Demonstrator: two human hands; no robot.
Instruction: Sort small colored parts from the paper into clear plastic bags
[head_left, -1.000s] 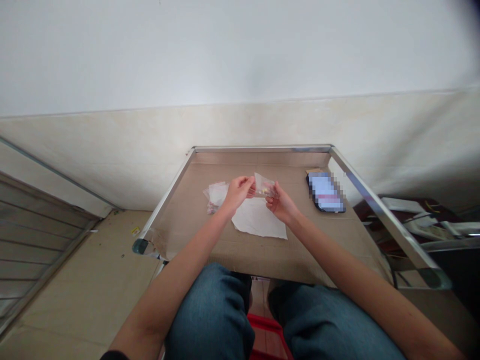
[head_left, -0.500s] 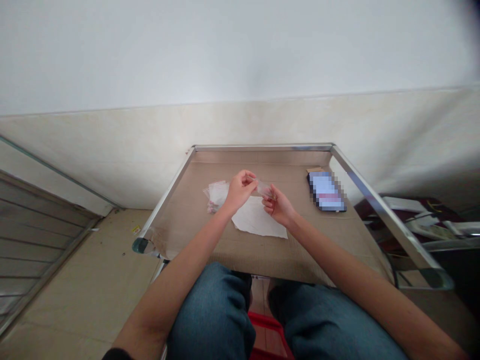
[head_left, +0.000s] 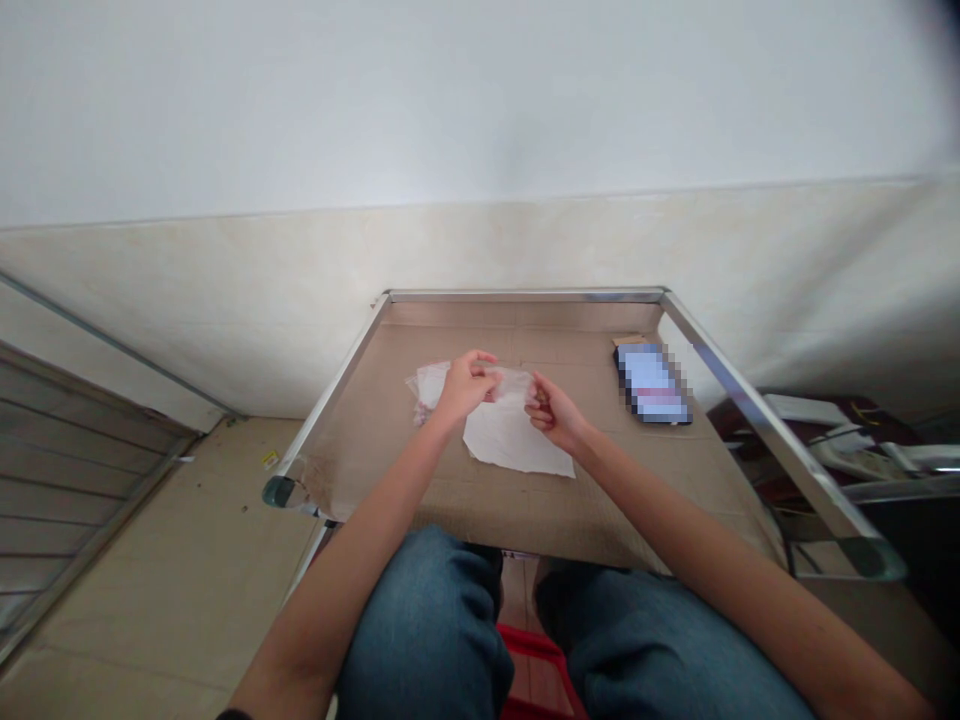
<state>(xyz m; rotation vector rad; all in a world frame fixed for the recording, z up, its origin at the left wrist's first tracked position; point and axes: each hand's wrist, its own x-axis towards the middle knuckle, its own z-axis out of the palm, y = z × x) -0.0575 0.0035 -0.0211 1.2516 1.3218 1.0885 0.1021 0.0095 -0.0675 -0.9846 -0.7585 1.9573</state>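
Note:
A small clear plastic bag (head_left: 514, 383) stretches between my two hands, above a white sheet of paper (head_left: 519, 442). My left hand (head_left: 468, 386) has its thumb and fingers closed at the bag's left end. At the other end, my right hand (head_left: 553, 410) pinches the bag's edge, its remaining fingers curled in. Left of the paper, partly covered by my left hand, lies a pile of clear bags (head_left: 430, 384) with pinkish edges. Anything inside the held bag is too small to make out.
Brown cardboard (head_left: 360, 430) lines the metal-framed table (head_left: 525, 295). A phone (head_left: 652, 384) with a blurred screen lies at the right. Beyond the right rail are a dark surface and white items (head_left: 840, 440). A red stool (head_left: 536, 650) shows between my knees.
My left hand has moved slightly left and down, away from the right hand. More of the bag shows, spread flatter between them. My right hand stays nearly in place.

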